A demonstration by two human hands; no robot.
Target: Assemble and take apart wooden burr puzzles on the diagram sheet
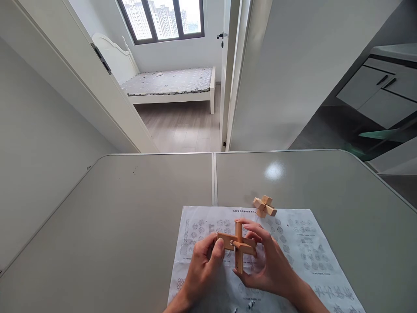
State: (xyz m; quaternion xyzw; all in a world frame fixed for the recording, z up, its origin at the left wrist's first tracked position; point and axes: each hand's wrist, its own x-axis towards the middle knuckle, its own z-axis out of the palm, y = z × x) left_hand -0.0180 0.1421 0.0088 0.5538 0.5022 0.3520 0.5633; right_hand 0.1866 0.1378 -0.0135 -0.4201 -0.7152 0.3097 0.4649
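Note:
Between my two hands is a wooden burr puzzle (239,261), made of several crossing wooden bars and held above a printed sheet. My left hand (204,265) pinches the end of the bar that sticks out to the left, thumb in front. My right hand (269,261) grips the upright bar, with fingers at its top and the thumb at its bottom. The fingers partly hide the right side of the puzzle. A second, assembled wooden burr puzzle (265,206) rests at the sheet's far edge, touched by neither hand.
Under my hands lies the paper sheet (301,248) with printed puzzle diagrams. Small dark and white bits (250,304) lie near its bottom edge. The grey table (114,226) has a seam down its middle. Beyond are a doorway, a bed (171,82) and a window.

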